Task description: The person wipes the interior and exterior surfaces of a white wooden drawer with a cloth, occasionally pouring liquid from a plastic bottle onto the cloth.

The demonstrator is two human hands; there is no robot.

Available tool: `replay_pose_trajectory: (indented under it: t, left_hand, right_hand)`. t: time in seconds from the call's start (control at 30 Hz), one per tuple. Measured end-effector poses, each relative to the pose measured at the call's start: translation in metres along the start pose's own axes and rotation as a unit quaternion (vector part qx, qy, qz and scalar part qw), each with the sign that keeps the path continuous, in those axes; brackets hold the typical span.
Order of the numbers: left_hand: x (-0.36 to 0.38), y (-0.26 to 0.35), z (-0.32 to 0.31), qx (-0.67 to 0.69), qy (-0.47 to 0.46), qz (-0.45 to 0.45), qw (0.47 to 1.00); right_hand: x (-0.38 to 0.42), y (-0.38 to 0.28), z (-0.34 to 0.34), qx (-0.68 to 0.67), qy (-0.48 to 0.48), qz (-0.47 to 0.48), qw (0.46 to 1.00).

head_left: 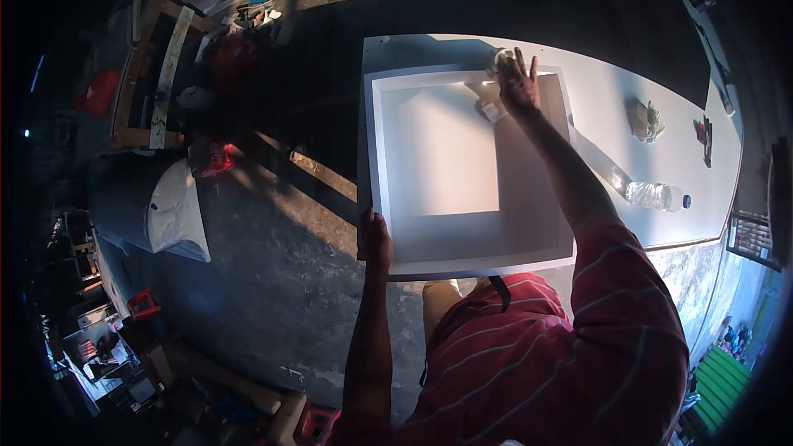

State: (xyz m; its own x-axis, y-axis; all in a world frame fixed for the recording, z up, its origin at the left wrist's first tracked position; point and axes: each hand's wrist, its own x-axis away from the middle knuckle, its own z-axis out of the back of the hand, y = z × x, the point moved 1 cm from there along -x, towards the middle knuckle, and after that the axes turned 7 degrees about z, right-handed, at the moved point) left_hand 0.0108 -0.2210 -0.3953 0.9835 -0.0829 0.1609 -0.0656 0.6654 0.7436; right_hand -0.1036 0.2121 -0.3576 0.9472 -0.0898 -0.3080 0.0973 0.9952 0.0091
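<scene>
A shallow white box (442, 268) with raised sides lies open side up in front of me, at the edge of the white table. My left hand (377, 241) is wrapped round its near left side. Over the far right part of the box, my right hand (519, 89) has two fingers stretched out. At its thumb side is a pale, round, blurred thing (501, 59), apparently held; its kind cannot be made out. Below the hand, a small pale piece (493, 109) shows against the inside of the box.
On the white table (607, 87), right of the box, are a crumpled pale bundle (646, 120), a dark tool (704, 140) and a clear plastic bottle (658, 196) with a blue cap. A curved white panel (178, 211) stands on the floor at left. Wooden frames (157, 74) lie farther back.
</scene>
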Motion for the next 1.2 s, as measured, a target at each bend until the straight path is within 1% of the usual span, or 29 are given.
replay_pose_trajectory:
  t: [0.03, 0.1, 0.13, 0.17, 0.2, 0.23, 0.3, 0.33, 0.37, 0.43, 0.5, 0.53, 0.57, 0.63, 0.7, 0.77, 0.8, 0.83, 0.87, 0.9, 0.93, 0.97, 1.03, 1.1, 1.13, 1.17, 1.2]
  left_hand:
    - [-0.001, -0.014, -0.004, -0.001, 0.0, -0.002, 1.0]
    - [-0.004, -0.037, -0.011, -0.052, 0.016, -0.094, 0.994]
    - [-0.004, -0.03, -0.009, -0.053, 0.017, -0.096, 0.994]
    - [-0.003, -0.023, -0.007, -0.008, 0.013, -0.055, 0.998]
    - [-0.002, -0.017, -0.004, 0.036, 0.008, -0.013, 0.999]
    - [-0.003, -0.013, -0.002, 0.034, 0.007, -0.015, 0.999]
    - [-0.004, -0.007, 0.001, 0.073, -0.016, 0.004, 0.997]
    - [-0.003, -0.005, 0.002, 0.07, -0.02, 0.003, 0.997]
    - [-0.002, -0.002, 0.004, 0.069, -0.016, 0.017, 0.997]
    - [0.001, -0.003, 0.006, 0.066, -0.02, 0.028, 0.997]
    - [-0.001, -0.008, 0.005, 0.029, -0.005, 0.041, 0.999]
    - [0.001, -0.005, 0.006, 0.053, -0.003, 0.06, 0.997]
    - [0.003, -0.001, 0.007, 0.053, -0.01, 0.058, 0.997]
    - [0.0, -0.001, 0.008, 0.068, -0.014, 0.052, 0.996]
    - [-0.001, -0.001, 0.006, 0.078, -0.016, 0.042, 0.996]
    - [-0.002, 0.002, 0.007, 0.129, -0.027, 0.064, 0.989]
    - [-0.004, -0.008, 0.005, 0.08, -0.015, 0.033, 0.996]
    - [-0.003, -0.008, 0.004, 0.08, -0.018, 0.033, 0.996]
    - [-0.004, -0.007, 0.004, 0.075, -0.022, 0.045, 0.996]
    - [-0.005, -0.006, 0.004, 0.068, -0.025, 0.058, 0.996]
    - [-0.005, -0.006, 0.005, 0.067, -0.027, 0.056, 0.996]
    - [-0.006, -0.006, 0.005, 0.068, -0.023, 0.051, 0.996]
    - [-0.007, -0.002, 0.005, 0.069, -0.025, 0.044, 0.996]
    - [-0.005, 0.003, 0.008, 0.038, -0.028, 0.05, 0.998]
    - [-0.006, -0.002, 0.007, 0.017, -0.018, 0.036, 0.999]
    - [-0.007, -0.008, 0.008, 0.015, -0.026, 0.033, 0.999]
    - [-0.01, -0.011, 0.008, 0.031, -0.039, 0.046, 0.998]
  right_hand:
    - [0.008, 0.021, 0.008, 0.028, -0.031, -0.035, 0.999]
    - [0.018, 0.051, 0.01, 0.096, -0.044, -0.109, 0.988]
    - [0.022, 0.055, 0.003, 0.102, -0.033, -0.121, 0.987]
    - [0.021, 0.052, -0.01, 0.082, -0.043, -0.14, 0.986]
    - [0.017, 0.04, -0.024, 0.005, 0.025, -0.125, 0.992]
    - [0.008, 0.018, -0.037, -0.073, 0.094, -0.11, 0.987]
    - [-0.007, -0.045, -0.057, -0.13, 0.169, -0.029, 0.977]
    - [-0.019, -0.081, -0.046, -0.168, 0.151, -0.022, 0.974]
    - [-0.03, -0.112, -0.043, -0.158, 0.129, -0.005, 0.979]
    - [-0.046, -0.158, -0.04, -0.183, 0.079, 0.065, 0.978]
    - [-0.055, -0.169, -0.064, -0.281, 0.112, 0.063, 0.951]
    - [-0.051, -0.152, -0.038, -0.182, 0.065, 0.141, 0.971]
    - [-0.049, -0.136, -0.028, -0.209, 0.043, 0.132, 0.968]
    - [-0.033, -0.083, -0.02, -0.197, 0.019, 0.103, 0.975]
    - [-0.011, -0.023, -0.008, -0.147, -0.007, 0.065, 0.987]
    - [0.016, 0.04, -0.002, -0.093, -0.043, 0.017, 0.995]
    - [0.022, 0.077, -0.004, -0.156, -0.021, -0.03, 0.987]
    - [0.027, 0.102, -0.005, -0.218, 0.002, -0.076, 0.973]
    - [0.035, 0.11, 0.009, -0.364, 0.024, -0.152, 0.919]
    - [0.041, 0.112, 0.031, -0.499, 0.047, -0.223, 0.836]
    - [0.042, 0.103, 0.068, -0.391, 0.135, -0.186, 0.891]
    - [0.048, 0.104, 0.081, -0.191, 0.151, -0.17, 0.955]
    - [0.061, 0.11, 0.081, -0.235, 0.221, -0.152, 0.934]
    - [0.096, 0.128, 0.008, -0.303, 0.238, -0.064, 0.92]
    - [0.099, 0.099, 0.048, -0.277, 0.182, -0.095, 0.939]
    - [0.105, 0.098, 0.044, -0.259, 0.162, -0.064, 0.95]
    - [0.116, 0.097, 0.044, -0.246, 0.162, -0.041, 0.955]
